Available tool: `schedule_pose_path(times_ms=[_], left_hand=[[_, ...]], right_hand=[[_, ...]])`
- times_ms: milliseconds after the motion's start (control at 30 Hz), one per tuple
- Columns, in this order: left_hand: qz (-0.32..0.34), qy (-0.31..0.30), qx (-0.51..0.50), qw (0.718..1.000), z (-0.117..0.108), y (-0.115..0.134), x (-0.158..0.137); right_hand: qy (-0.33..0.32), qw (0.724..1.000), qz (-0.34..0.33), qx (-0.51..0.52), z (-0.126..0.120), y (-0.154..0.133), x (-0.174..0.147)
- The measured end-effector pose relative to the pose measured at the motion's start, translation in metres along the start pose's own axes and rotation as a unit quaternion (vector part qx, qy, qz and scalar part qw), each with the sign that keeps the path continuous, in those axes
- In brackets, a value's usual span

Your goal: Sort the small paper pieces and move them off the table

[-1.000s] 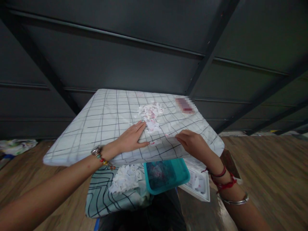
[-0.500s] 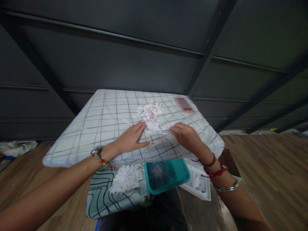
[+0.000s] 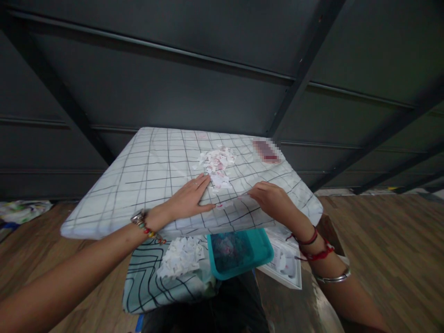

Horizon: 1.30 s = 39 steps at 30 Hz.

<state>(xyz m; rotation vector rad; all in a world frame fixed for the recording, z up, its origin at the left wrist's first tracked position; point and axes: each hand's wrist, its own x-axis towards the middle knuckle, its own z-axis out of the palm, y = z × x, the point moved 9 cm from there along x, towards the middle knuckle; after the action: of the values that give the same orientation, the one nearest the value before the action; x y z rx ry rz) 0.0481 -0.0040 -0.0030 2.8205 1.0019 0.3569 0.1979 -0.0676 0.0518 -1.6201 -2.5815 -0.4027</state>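
My left hand (image 3: 189,198) lies flat on the white checked cloth (image 3: 156,171), thumb and fingers apart. Its fingertips reach the near end of a heap of white and pinkish paper pieces (image 3: 218,162). By the thumb lie a few small pink-marked slips (image 3: 222,205). To the right, my right hand (image 3: 268,196) has its thumb and fingers pinched together low over the cloth. A small pale slip (image 3: 244,195) shows faintly at those fingertips; its details are blurred.
Below the near edge stand a teal plastic tub (image 3: 241,254) and an open white box (image 3: 282,261). A pile of white paper pieces (image 3: 182,256) rests on a patterned green cloth (image 3: 138,277). A blurred-out reddish object (image 3: 267,150) lies at the back right, before a dark panelled wall (image 3: 194,83).
My right hand has shifted slightly right and down, drawing the small slip away from the paper heap. The left hand stays in place.
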Motion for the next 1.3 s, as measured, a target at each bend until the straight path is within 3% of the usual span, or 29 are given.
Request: schedule_pose_path(times_ms=[600,867,1033,1300], left_hand=[[-0.002,-0.008,0.004,1.000,0.001,0.000,0.000],[0.000,-0.008,0.010,1.000,0.001,0.000,0.001],[0.003,-0.003,0.003,1.000,0.001,-0.001,0.001],[0.005,0.001,0.009,1.000,0.003,-0.002,0.001]], right_hand=[[0.045,0.995,0.069,-0.050,0.009,0.026,0.018],[0.057,0.992,0.107,0.040,0.003,0.039,0.012],[0.066,0.992,0.110,0.018,-0.006,0.032,0.001],[0.033,0.994,0.084,-0.060,0.002,0.017,0.001]])
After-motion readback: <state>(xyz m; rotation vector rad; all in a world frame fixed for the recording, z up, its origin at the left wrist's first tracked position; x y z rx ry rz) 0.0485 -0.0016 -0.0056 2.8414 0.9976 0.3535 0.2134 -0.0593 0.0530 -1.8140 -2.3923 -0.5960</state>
